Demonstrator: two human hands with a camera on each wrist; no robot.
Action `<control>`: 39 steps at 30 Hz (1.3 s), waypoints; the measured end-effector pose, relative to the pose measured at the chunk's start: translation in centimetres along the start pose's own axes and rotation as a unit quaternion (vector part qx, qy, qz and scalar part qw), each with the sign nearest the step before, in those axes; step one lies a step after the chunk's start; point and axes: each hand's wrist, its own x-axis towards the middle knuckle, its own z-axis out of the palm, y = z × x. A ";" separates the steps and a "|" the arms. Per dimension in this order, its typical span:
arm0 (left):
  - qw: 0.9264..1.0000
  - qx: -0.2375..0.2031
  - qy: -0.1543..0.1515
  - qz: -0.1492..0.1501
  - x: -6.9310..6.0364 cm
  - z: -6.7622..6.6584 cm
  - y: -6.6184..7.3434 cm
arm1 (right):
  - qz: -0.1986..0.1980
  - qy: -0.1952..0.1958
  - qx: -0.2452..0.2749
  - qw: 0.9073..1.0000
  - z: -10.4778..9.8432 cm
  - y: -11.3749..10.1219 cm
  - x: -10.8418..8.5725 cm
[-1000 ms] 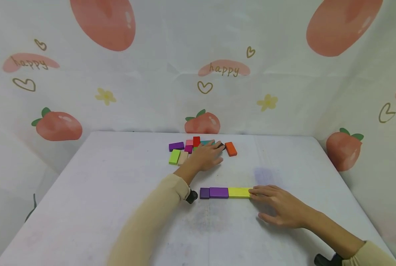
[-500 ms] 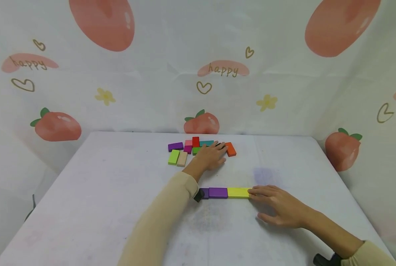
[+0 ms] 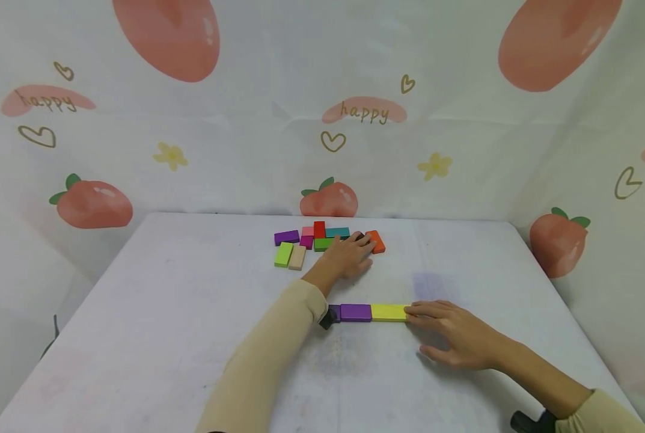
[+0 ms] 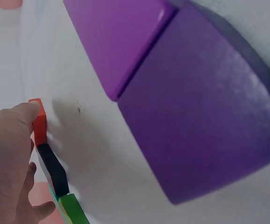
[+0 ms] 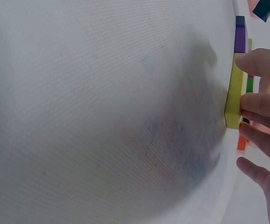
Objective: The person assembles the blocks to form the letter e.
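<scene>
In the head view my left hand [image 3: 346, 258] reaches over the right side of a block group at the far middle. Its fingers lie over a black block [image 4: 53, 170], and in the left wrist view a fingertip touches an orange block [image 4: 39, 126]. My right hand [image 3: 457, 337] rests at the right end of a yellow block [image 3: 389, 312], fingers extended against it. That block ends a straight row with a purple block [image 3: 356, 312] and a dark purple block [image 4: 205, 107], partly hidden by my left wrist's camera in the head view.
Left of my left hand lie green [image 3: 323, 245], teal [image 3: 337, 232], red [image 3: 319, 230], pink [image 3: 308, 231], magenta [image 3: 306, 242], lime [image 3: 283, 254], beige [image 3: 297, 257] and purple [image 3: 287, 238] blocks. A printed cloth [image 3: 262, 150] hangs behind the white table [image 3: 165, 300].
My left hand has moved right across the block group toward the orange block, uncovering the green and teal blocks. My right hand has stayed at the yellow block.
</scene>
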 end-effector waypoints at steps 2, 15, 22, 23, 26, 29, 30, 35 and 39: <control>1.000 -0.004 -0.003 0.002 -0.1 0.0 0.1 | 0.001 0.000 -0.001 1.000 0.0 0.0 0.0; 0.999 0.030 -0.003 0.041 -1.0 -0.1 1.2 | 0.000 0.003 -0.001 1.000 0.0 0.0 0.0; 0.997 0.040 0.005 0.062 -1.9 0.2 1.7 | 0.003 0.001 -0.006 1.000 0.0 -0.1 -0.1; 0.997 0.041 0.006 0.063 -1.9 0.4 1.7 | 0.003 0.002 -0.006 1.000 0.0 -0.2 -0.1; 0.997 0.034 0.010 0.068 -2.1 0.7 1.7 | 0.004 0.002 -0.005 1.000 0.0 -0.2 -0.1; 0.997 0.020 0.014 0.077 -2.3 0.9 1.6 | 0.008 -0.002 -0.003 1.000 0.0 -0.2 0.0; 0.996 0.017 0.015 0.081 -2.4 0.9 1.5 | 0.009 -0.004 -0.004 1.000 0.0 -0.2 0.0; 0.994 0.021 0.023 0.107 -2.9 0.9 1.4 | 0.009 -0.005 -0.006 1.000 -0.1 -0.3 0.0; 0.993 0.010 0.024 0.112 -3.2 0.9 1.5 | 0.007 0.001 -0.009 1.000 -0.1 -0.3 0.0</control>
